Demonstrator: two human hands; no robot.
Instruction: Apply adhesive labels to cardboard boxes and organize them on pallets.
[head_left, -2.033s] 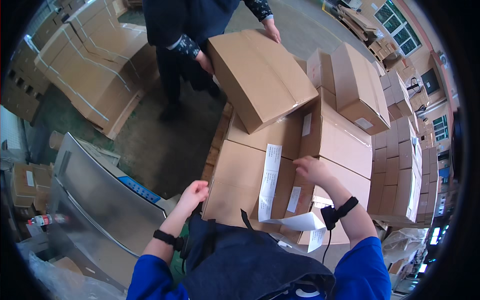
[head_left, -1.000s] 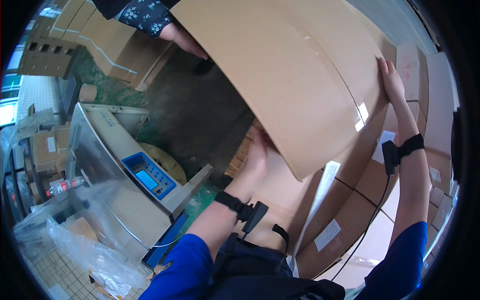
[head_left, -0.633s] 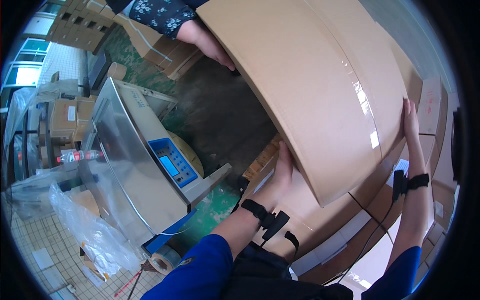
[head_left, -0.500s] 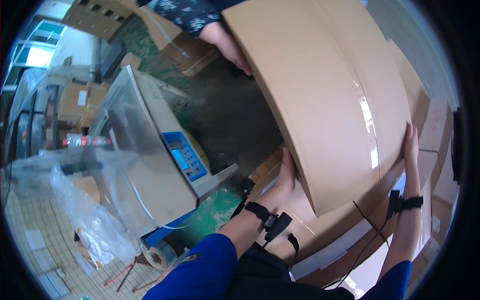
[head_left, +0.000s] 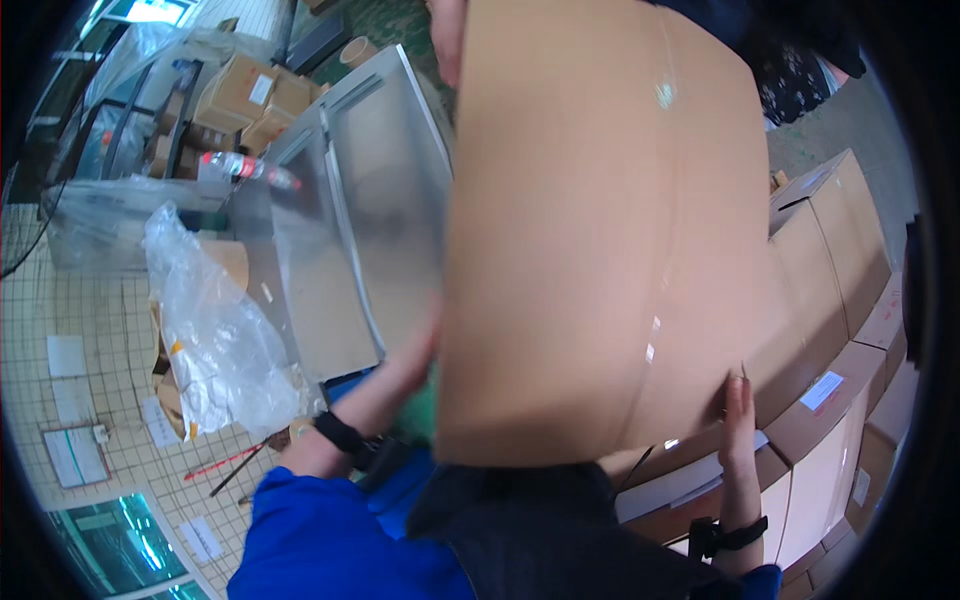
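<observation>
A large taped cardboard box [head_left: 570, 240] fills the middle of the head view, close against my front. My left hand [head_left: 430, 335] grips its left side, partly hidden by the edge and blurred. Along the lower right edge, my right hand [head_left: 738, 415] holds the box with its fingers pointing up. At the box's far left corner another person's hand and forearm [head_left: 449, 38] reach down its side. Black straps with small devices circle both my wrists.
A steel-topped machine [head_left: 395, 215] stands just left of the box. A plastic bottle [head_left: 250, 170] and crumpled clear plastic [head_left: 215, 330] lie left of it. More cardboard boxes [head_left: 835, 390] are stacked on the right. Dark patterned clothing [head_left: 795, 85] shows at the far right.
The box has swung left and closer to my body, with both my hands moving along on it. It now covers the machine's blue control panel.
</observation>
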